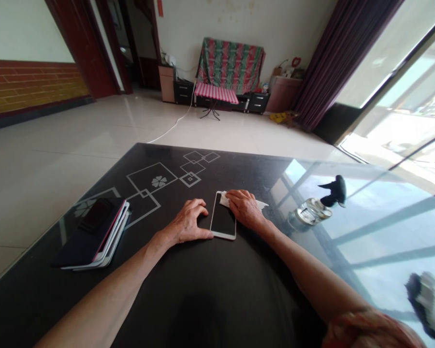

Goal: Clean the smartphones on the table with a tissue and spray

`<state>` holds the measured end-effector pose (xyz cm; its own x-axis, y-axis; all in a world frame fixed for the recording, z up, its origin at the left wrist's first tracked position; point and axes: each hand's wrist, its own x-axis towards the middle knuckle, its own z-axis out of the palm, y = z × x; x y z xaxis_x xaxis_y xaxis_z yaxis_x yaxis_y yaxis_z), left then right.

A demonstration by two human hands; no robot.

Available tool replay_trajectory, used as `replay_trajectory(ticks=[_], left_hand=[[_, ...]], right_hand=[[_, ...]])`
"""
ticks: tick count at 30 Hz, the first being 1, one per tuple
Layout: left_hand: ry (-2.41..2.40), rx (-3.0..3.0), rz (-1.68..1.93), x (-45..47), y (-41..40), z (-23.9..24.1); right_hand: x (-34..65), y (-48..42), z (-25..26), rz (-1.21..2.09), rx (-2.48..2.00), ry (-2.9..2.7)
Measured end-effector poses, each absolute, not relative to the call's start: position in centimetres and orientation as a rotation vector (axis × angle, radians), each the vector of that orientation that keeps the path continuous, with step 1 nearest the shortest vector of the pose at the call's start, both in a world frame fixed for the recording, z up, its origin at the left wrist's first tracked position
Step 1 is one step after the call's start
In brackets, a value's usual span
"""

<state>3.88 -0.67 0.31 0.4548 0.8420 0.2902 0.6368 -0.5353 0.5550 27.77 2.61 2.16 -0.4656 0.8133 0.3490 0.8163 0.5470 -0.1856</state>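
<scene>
Right hand [245, 209] loosely curled over white tissue [224, 199]

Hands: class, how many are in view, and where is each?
2: the left hand, at the lower left corner of the phone, and the right hand, on a white tissue at the phone's upper end.

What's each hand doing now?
Left hand: open, touching the phone at its lower-left corner.
Right hand: over white tissue partly on the phone; grip unclear.
</scene>
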Motion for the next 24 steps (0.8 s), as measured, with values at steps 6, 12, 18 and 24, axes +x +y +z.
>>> replay_trajectory(ticks=[6,12,18,24], left_hand=[[1.242,2.360,0.782,3.9,-0.7,0.3],[1.253,2.382,0.784,4.2,-0.9,0.4],[1.242,2.395,0.785,4.0,-0.8,0.3],[1.256,2.385,0.790,4.1,-0.9,0.5]], right_hand=[[26.3,0.2,2.7,-0.027,-1.332,-2.428],[25.2,-1.0,2.7,0.040,-1.150,-2.522],[26.5,1.0,2.5,-0.032,-1.292,-2.428],[27.5,2.1,2.3,-0.045,-1.463,-2.318]])
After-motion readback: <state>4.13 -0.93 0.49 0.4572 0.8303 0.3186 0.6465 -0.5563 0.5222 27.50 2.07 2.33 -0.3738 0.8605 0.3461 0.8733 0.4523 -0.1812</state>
